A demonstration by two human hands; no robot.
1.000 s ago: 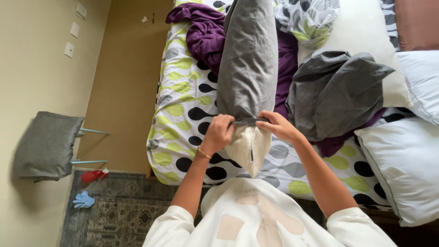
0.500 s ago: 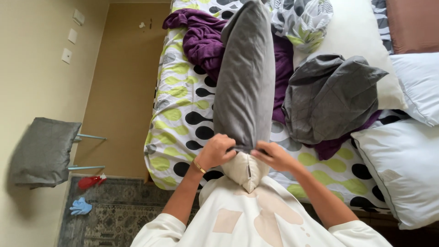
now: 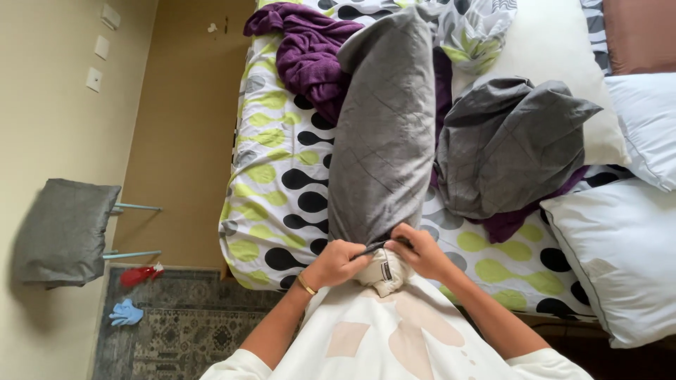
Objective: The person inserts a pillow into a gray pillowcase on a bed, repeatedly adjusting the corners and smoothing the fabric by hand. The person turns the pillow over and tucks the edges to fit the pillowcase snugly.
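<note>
A pillow in a grey quilted pillowcase lies lengthwise on the bed, its near end against my body. My left hand and my right hand grip the open edge of the pillowcase on either side. The pillow's cream end with a small label pokes out between my hands. A gold bracelet sits on my left wrist.
The bed has a spotted green, black and white sheet. On it lie a purple blanket, a crumpled grey pillowcase and white pillows. A grey chair stands by the wall on the left, over a patterned rug.
Both hands have pulled the pillowcase edge down toward my body, so less of the cream pillow end shows. The pillow has lowered onto the bed.
</note>
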